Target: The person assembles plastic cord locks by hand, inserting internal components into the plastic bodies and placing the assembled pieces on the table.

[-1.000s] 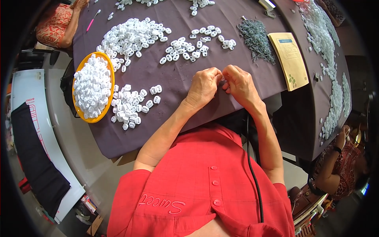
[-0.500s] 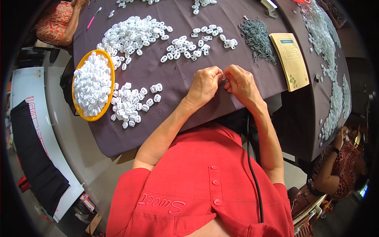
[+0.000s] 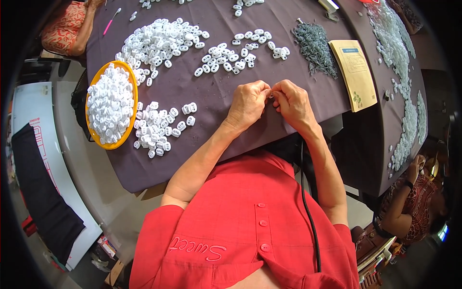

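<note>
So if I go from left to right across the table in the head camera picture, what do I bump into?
Yellow bowl of white pieces → small heap of white pieces beside it → left hand → right hand, the two pinching one tiny piece together → grey pile → tan booklet → long strip of pale pieces.

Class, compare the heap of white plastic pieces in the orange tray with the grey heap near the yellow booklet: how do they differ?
The tray heap is white; the grey heap is dull grey-green.
The tray heap sits inside an orange tray; the grey heap lies bare on the dark cloth.
The tray heap's pieces are chunky and rounded; the grey heap's look much finer.
Both are loose piles of small parts.
</note>
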Demonstrator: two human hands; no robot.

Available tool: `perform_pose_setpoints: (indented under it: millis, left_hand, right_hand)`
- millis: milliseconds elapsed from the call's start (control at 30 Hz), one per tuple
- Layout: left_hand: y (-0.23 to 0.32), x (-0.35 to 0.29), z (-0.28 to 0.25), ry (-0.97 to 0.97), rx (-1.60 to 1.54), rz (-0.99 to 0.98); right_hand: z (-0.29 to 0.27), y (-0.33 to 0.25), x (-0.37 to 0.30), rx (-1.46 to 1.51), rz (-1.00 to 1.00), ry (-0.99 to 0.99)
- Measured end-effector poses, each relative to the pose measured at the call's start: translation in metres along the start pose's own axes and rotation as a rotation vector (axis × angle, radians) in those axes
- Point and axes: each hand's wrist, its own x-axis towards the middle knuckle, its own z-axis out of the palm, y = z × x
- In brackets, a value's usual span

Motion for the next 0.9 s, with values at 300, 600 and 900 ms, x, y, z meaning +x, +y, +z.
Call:
perform_pose_setpoints:
  millis: [300, 600, 900]
  left_hand:
    - [0.008, -0.003, -0.002, 0.013, -0.39, -0.242]
    - [-0.003, 0.0, -0.012, -0.07, -0.601, -0.261]
    - [-0.002, -0.003, -0.011, -0.083, -0.584, -0.214]
  right_hand:
    - [0.003, -0.003, 0.001, 0.084, 0.162, 0.015]
    - [-0.027, 0.011, 0.042, 0.148, 0.011, -0.057]
    - [-0.038, 0.035, 0.088, -0.474, -0.147, 0.141]
